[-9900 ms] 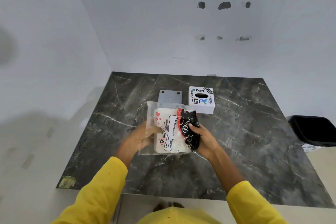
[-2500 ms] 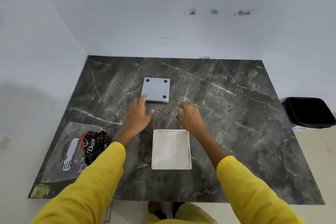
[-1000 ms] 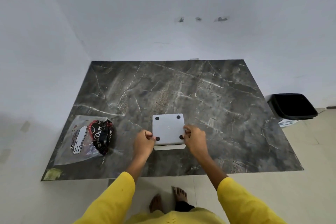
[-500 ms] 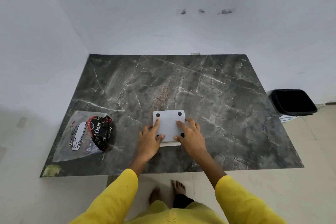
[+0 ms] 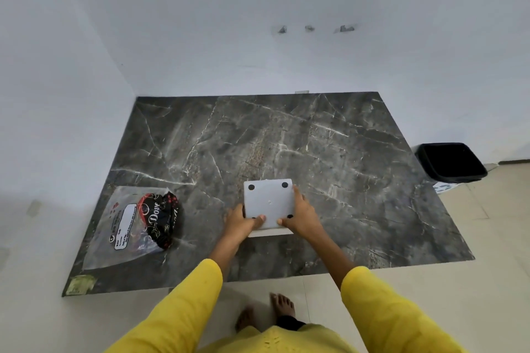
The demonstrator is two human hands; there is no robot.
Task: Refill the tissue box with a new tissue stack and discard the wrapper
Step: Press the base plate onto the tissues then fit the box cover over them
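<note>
The white tissue box [image 5: 269, 202] stands upside down near the front middle of the dark marble table [image 5: 344, 157]. Its grey base panel with black round feet faces up. My left hand [image 5: 240, 222] grips the box's near left corner, thumb on the panel. My right hand [image 5: 301, 216] holds the right side, thumb on the near edge. The tissue stack is hidden inside the box. The crumpled plastic wrapper [image 5: 137, 223], clear with a black and red printed part, lies flat at the table's front left.
A black waste bin [image 5: 451, 162] stands on the tiled floor beside the table's right edge. White walls close off the table's back and left. A yellowish sticker [image 5: 80, 284] marks the front left corner. My bare feet [image 5: 269, 312] stand at the table's front edge.
Both hands went from lying flat on the grey base panel to gripping the box at its near corners and sides. The wrapper has not moved.
</note>
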